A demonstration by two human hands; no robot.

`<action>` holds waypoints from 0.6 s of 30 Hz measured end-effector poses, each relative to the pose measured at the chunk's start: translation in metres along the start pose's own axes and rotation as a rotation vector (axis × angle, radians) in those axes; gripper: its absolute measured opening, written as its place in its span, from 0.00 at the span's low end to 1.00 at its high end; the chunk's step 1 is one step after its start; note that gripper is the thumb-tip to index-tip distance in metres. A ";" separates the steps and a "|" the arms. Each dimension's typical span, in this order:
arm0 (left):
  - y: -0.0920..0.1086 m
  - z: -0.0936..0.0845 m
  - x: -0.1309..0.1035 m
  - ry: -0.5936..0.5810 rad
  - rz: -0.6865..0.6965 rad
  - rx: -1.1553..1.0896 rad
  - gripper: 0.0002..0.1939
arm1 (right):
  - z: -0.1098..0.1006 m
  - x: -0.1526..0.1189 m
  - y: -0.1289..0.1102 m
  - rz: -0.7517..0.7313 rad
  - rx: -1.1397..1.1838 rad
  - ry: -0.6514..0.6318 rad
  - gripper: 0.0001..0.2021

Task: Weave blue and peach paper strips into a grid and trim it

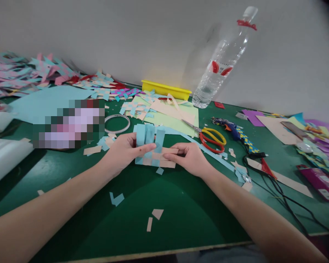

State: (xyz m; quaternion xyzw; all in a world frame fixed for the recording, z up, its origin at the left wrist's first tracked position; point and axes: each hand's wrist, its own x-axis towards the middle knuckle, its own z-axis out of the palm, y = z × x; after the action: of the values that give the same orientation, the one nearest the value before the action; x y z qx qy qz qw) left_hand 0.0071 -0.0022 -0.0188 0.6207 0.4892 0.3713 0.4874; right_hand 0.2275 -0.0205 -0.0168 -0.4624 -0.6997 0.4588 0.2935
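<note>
Between my hands is a small woven piece of blue and peach paper strips [147, 159], held just over the green table. My left hand [127, 149] pinches its left side, thumb across the front and fingers behind the upright blue strips. At the right, my right hand [188, 157] pinches the end of a peach paper strip [168, 150] that runs across the weave. Yellow-and-red-handled scissors [212, 138] lie beyond my right hand. A roll of tape [117, 124] rests past my left hand, and a long blue strip [208, 150] stretches behind the right one.
A tilted-looking plastic bottle [222, 62] stands by the wall near a yellow tray [166, 90]. Light green paper [190, 120] lies behind my hands. Paper scraps [157, 213] dot the green table [112, 233]. Black cables [282, 193] and a magenta box [319, 182] are at right.
</note>
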 end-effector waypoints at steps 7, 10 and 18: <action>0.005 0.003 -0.004 -0.015 -0.029 0.011 0.14 | 0.004 -0.001 -0.002 0.019 0.060 -0.041 0.13; 0.005 0.002 -0.004 0.001 -0.025 0.037 0.17 | 0.004 -0.001 -0.002 0.011 0.048 -0.044 0.13; 0.005 -0.001 -0.003 0.014 -0.013 0.145 0.26 | 0.003 -0.002 -0.001 0.005 0.019 -0.057 0.13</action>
State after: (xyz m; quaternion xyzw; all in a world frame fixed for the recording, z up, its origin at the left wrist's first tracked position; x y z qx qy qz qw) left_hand 0.0067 -0.0049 -0.0132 0.6487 0.5222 0.3360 0.4400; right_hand 0.2256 -0.0231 -0.0166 -0.4481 -0.7024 0.4790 0.2764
